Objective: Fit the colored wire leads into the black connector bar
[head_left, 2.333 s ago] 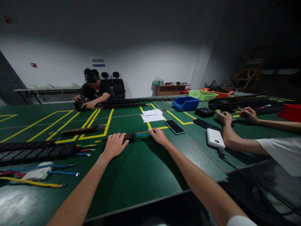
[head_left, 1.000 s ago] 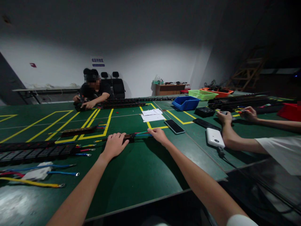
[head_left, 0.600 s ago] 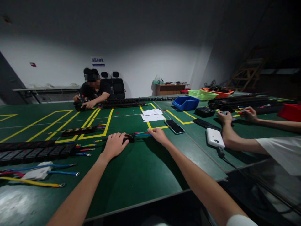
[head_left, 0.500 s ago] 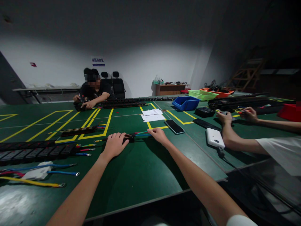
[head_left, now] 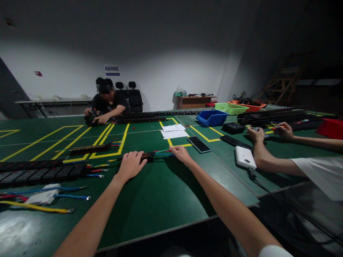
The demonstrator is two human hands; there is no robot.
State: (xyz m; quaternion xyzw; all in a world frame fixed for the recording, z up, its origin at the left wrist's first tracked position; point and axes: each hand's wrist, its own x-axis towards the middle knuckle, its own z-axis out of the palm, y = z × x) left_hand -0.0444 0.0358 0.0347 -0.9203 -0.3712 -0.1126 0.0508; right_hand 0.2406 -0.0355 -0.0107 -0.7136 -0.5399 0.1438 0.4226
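My left hand (head_left: 130, 165) is wrapped over a short black strip (head_left: 148, 157) on the green table, its fingers closed on the top and far side. Thin green and blue wires (head_left: 162, 152) run from the strip's right end. Their far ends meet my right hand (head_left: 181, 155), which pinches them between thumb and fingers; the tips are hidden there. Just left of my left hand, a yellow wire (head_left: 115, 160) sticks out of the strip's other side. A similar dark strip with coloured wires (head_left: 89, 149) lies farther left.
Black socket strips (head_left: 40, 175) and thick cables with ring lugs (head_left: 53, 208) lie at left. Beyond my right hand are papers (head_left: 174, 133), a phone (head_left: 199, 144) and a blue bin (head_left: 211, 117). A co-worker's hands (head_left: 256, 134) work at right, near a white device (head_left: 244, 157). Another person (head_left: 109, 103) leans over the far side.
My right hand has shifted very slightly to the right, still pinching the wires. My left hand stays in place on the black strip.
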